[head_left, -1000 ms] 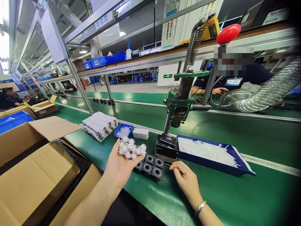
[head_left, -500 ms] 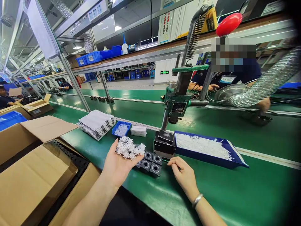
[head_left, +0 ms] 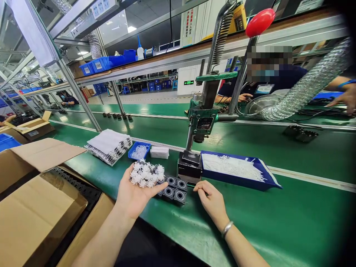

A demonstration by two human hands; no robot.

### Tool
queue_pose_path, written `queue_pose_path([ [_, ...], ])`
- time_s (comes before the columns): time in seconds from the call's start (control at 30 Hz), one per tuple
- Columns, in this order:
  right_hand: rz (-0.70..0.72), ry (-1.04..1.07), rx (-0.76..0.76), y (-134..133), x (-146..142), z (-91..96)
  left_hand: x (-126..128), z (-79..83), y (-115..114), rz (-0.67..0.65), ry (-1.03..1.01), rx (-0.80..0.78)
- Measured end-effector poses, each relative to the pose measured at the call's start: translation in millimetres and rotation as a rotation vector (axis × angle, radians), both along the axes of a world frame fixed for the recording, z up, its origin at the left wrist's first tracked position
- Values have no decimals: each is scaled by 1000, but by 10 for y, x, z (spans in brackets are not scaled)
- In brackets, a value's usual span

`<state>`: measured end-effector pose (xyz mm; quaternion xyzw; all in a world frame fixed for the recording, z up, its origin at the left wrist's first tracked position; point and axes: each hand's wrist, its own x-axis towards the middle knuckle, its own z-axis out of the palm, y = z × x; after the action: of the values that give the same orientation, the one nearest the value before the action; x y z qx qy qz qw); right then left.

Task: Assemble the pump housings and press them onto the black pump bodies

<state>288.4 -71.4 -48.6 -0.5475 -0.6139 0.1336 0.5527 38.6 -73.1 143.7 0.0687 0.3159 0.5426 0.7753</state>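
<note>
My left hand (head_left: 133, 196) is palm up and cupped, holding a pile of small white plastic gear-like parts (head_left: 146, 173) on its fingers. Just right of it, several black square housings with round sockets (head_left: 174, 189) lie in a cluster on the green bench. My right hand (head_left: 211, 200) rests on the bench right of the housings, fingers curled in a pinch near the base of a hand press (head_left: 204, 118); what the pinch holds is too small to see. The press has a black block (head_left: 190, 165) under it and a red knob (head_left: 260, 22) on its lever.
A blue tray of white parts (head_left: 236, 170) sits right of the press. A small blue bin (head_left: 139, 151), a white box (head_left: 159, 152) and a stack of white-topped trays (head_left: 108, 145) lie behind my left hand. Open cardboard boxes (head_left: 39, 200) stand at left. A person works across the belt (head_left: 267, 85).
Both hands have drifted slightly left and down in view as my head moved. The left hand's fingers now curl a bit more around the white parts.
</note>
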Motion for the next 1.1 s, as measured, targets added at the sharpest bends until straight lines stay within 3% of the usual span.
queue_pose_path([
  [0.17, 11, 23, 0, 11, 23, -5, -22, -192, 20, -199, -1, 166],
  [0.3, 55, 61, -2, -55, -61, 129, -75, -417, 29, -195, 240, 556],
  [0.37, 232, 219, -77, -149, -196, 266, -108, -493, 39, -240, 440, 820],
  [0.47, 648, 567, -255, -334, -471, 474, -133, -566, 48, -318, 716, 1173],
  [0.57, 860, 721, -327, -497, -697, 592, -129, -622, 16, -362, 762, 1409],
  [0.63, 882, 750, -330, -570, -775, 624, -127, -647, -32, -374, 741, 1408],
  [0.77, 886, 784, -326, -642, -822, 686, -145, -647, -119, -377, 672, 1219],
  [0.93, 893, 843, -340, -681, -881, 785, -198, -649, -120, -378, 569, 1107],
  [1.1, 855, 863, -394, -733, -946, 795, -315, -701, -113, -387, 631, 1120],
])
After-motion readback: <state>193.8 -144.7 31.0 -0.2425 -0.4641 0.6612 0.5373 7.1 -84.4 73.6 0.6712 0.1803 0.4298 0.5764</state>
